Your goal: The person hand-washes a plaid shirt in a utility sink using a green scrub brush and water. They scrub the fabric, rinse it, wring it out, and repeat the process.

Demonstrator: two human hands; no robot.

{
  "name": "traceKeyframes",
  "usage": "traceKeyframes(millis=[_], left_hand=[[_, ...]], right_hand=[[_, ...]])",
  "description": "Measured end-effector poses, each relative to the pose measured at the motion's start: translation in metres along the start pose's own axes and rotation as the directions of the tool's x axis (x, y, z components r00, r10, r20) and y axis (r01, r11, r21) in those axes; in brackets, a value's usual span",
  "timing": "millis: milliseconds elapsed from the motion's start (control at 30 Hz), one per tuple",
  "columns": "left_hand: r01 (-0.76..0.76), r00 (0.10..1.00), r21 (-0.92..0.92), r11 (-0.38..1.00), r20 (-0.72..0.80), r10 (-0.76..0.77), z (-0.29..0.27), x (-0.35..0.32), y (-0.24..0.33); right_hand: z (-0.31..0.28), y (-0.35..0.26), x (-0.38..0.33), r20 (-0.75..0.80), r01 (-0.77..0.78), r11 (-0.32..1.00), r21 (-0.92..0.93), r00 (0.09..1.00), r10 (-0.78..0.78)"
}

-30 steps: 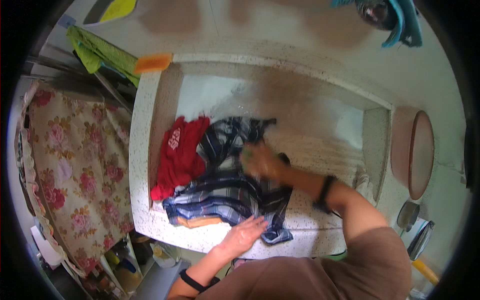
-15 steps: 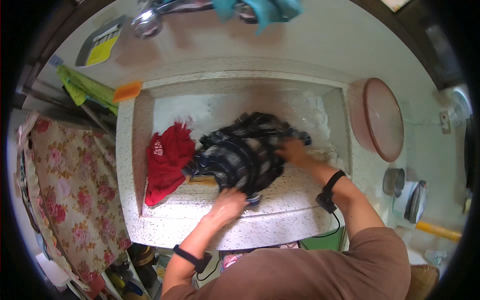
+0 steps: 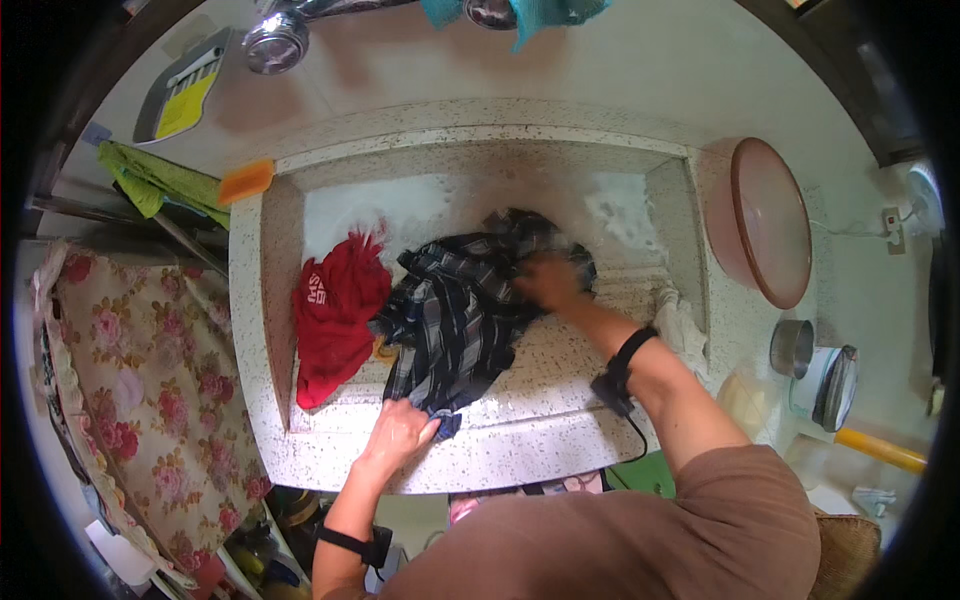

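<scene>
A dark plaid shirt (image 3: pixel 455 325) lies wet and crumpled in a speckled stone sink (image 3: pixel 252 340). My left hand (image 3: pixel 398 432) is closed on its near end, at the sink's front edge. Against the far right part of the shirt is my right hand (image 3: pixel 553 283), smeared by motion, so its fingers cannot be read. Left of the shirt rests a red garment (image 3: pixel 342 325) with white lettering, and a bit of yellowish material (image 3: pixel 384 350) shows between the two. Suds and water lie at the back of the basin.
A pinkish basin (image 3: pixel 772 222) leans at the right, near a metal pot (image 3: pixel 792 347). Pale cloth (image 3: pixel 682 328) bunches at the sink's right wall. An orange sponge (image 3: pixel 247 182) sits on the back left corner; a chrome faucet (image 3: pixel 276 44) is above. A floral curtain (image 3: pixel 150 390) hangs left.
My left hand has moved left along the front edge, drawing the shirt's near end with it. My right hand has shifted left and slightly away from me over the shirt.
</scene>
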State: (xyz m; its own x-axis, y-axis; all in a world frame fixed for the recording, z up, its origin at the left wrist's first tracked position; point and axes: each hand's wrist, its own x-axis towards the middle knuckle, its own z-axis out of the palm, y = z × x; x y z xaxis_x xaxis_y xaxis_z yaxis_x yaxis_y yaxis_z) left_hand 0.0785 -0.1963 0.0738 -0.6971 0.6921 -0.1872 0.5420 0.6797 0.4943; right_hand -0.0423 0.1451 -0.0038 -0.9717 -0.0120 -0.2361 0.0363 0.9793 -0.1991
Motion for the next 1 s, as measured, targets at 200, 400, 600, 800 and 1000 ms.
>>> traceKeyframes(millis=[200,400,600,800,1000], left_hand=[[-0.032,0.998,-0.022,0.999,0.057,0.033,-0.005,-0.001,-0.007],[0.141,0.962,-0.020,0.990,0.237,-0.133,-0.042,-0.012,-0.021],[0.349,0.935,0.032,0.936,0.052,-0.351,-0.053,0.042,0.017],[0.160,0.985,0.222,0.962,0.030,-0.171,0.037,0.121,0.048],[0.043,0.991,0.154,0.987,0.119,-0.062,0.032,0.117,0.057]], right_hand=[[0.011,-0.090,-0.045,-0.057,0.349,0.892,0.289,0.936,-0.348],[0.078,0.199,0.058,0.099,-0.194,0.978,-0.080,0.974,0.201],[0.020,0.194,0.070,-0.324,-0.513,0.802,-0.305,0.848,0.419],[0.040,0.051,0.080,-0.311,0.347,0.896,0.277,0.915,-0.258],[0.040,0.029,0.010,0.009,0.496,0.844,0.205,0.861,-0.508]])
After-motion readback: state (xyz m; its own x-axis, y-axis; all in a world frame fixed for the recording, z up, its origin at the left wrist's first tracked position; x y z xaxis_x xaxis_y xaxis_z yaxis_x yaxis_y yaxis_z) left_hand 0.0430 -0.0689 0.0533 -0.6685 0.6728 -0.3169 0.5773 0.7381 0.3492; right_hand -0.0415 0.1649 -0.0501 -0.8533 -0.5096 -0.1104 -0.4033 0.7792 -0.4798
